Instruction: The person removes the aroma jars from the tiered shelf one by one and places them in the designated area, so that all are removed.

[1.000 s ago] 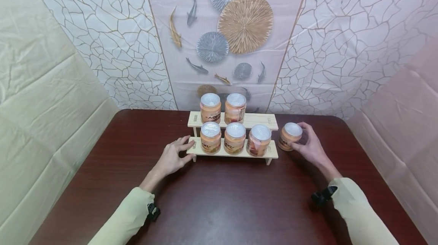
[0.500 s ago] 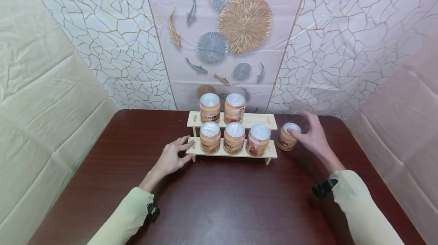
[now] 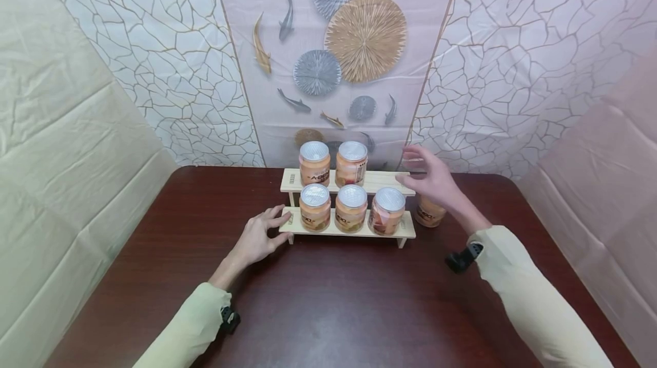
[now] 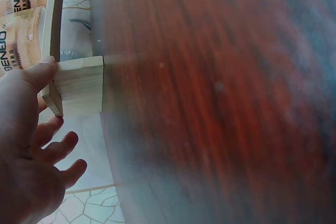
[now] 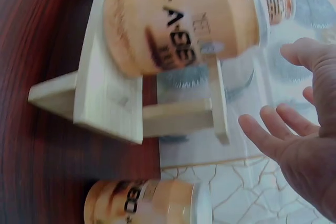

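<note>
A two-tier wooden display rack [image 3: 377, 230] stands on the table, with two jars on its upper tier and three on the lower. My left hand [image 3: 255, 238] pinches the left end of the lower tier, thumb at the front edge of the board [image 4: 53, 35]. Raised by the right end of the upper tier, my right hand [image 3: 433, 181] has spread fingers and holds nothing. Partly hidden below it, another jar [image 3: 429, 214] sits on the table right of the rack. In the right wrist view, the rightmost lower-tier jar [image 5: 181, 22] is close to that hand.
The dark red-brown table [image 3: 328, 299] reaches back to a patterned cloth backdrop [image 3: 359, 117]. Pale cloth walls [image 3: 67, 157] rise at both sides. The upper-tier jars [image 3: 315, 165] stand on the left and middle of their board.
My right hand has let go of the jar on the table, lifted, and moved left toward the upper tier's right end. My left hand has stayed on the rack.
</note>
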Demonstrator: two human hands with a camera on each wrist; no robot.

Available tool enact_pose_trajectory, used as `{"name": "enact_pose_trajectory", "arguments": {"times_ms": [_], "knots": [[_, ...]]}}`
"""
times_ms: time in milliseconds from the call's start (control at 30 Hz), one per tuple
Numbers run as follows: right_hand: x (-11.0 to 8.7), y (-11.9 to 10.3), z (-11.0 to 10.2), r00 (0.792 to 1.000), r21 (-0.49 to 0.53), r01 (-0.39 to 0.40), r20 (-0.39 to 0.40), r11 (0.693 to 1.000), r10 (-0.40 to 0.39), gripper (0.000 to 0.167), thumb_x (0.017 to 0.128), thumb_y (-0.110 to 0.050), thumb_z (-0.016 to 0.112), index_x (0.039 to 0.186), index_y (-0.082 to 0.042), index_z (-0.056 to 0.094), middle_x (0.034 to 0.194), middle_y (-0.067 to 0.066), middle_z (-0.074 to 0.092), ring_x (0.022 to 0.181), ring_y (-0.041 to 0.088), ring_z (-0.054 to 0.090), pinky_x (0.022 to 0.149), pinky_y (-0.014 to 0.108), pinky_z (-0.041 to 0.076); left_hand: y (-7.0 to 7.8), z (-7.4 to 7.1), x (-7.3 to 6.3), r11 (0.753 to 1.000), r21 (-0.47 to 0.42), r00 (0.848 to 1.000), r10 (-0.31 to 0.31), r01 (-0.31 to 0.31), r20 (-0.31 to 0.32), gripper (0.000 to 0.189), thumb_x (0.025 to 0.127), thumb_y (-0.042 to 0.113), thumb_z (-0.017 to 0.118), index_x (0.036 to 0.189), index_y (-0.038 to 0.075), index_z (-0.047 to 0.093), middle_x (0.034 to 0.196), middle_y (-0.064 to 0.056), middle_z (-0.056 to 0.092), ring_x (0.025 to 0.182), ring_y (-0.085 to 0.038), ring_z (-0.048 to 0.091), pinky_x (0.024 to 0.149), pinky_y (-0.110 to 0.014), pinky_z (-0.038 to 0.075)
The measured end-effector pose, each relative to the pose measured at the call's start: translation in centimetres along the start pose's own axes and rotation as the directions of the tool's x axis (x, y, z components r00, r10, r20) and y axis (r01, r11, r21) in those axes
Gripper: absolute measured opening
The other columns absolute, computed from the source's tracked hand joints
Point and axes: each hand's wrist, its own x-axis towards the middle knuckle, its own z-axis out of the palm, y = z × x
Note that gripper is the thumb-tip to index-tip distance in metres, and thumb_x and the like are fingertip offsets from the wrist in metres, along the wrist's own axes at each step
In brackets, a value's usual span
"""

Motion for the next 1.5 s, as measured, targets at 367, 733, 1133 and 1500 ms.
{"name": "enact_pose_trajectory", "arguments": {"times_ms": [367,733,1133,1500], "knots": [[1.8,-1.8,2.1,0.999,0.098,-0.014,0.038,0.995,0.01,0.067,0.086,0.001,0.076,0.145,-0.004,0.045,0.137,0.026,0.05,0.12,0.046,0.055,0.094,0.054,0.049,0.1,-0.1,-0.2,1.0,-0.007,1.0,-0.016,0.016,0.001,0.048,0.086,0.021,0.08,0.128,0.001,0.068,0.139,-0.026,0.054,0.125,-0.046,0.052,0.099,-0.06,0.042],[3.3,-3.9,3.9,0.993,0.112,0.007,0.113,0.994,-0.02,0.075,0.083,0.001,0.079,0.147,-0.003,0.041,0.139,0.025,0.047,0.122,0.045,0.053,0.093,0.054,0.05,0.2,-0.1,-0.2,0.999,-0.014,0.999,-0.031,0.031,0.01,0.048,0.086,0.021,0.08,0.129,0.001,0.067,0.14,-0.026,0.053,0.125,-0.05,0.051,0.101,-0.06,0.04],[4.2,-4.0,5.4,0.994,0.09,0.025,0.106,0.996,-0.034,0.081,0.08,-0.003,0.084,0.148,0.001,0.038,0.139,0.026,0.048,0.122,0.044,0.053,0.095,0.054,0.048,0.3,-0.1,0.0,1.0,-0.003,1.0,-0.023,0.023,0.011,0.048,0.087,0.021,0.08,0.129,0.001,0.068,0.139,-0.026,0.054,0.125,-0.048,0.052,0.1,-0.061,0.041],[4.6,-3.9,6.2,0.993,0.058,0.062,0.101,0.996,-0.068,0.084,0.078,-0.006,0.086,0.148,-0.002,0.04,0.134,0.024,0.053,0.116,0.044,0.056,0.094,0.052,0.049,0.3,-0.1,-0.1,1.0,-0.007,1.0,-0.021,0.021,0.009,0.048,0.087,0.022,0.08,0.128,0.001,0.068,0.139,-0.027,0.054,0.125,-0.049,0.051,0.1,-0.061,0.041]]}}
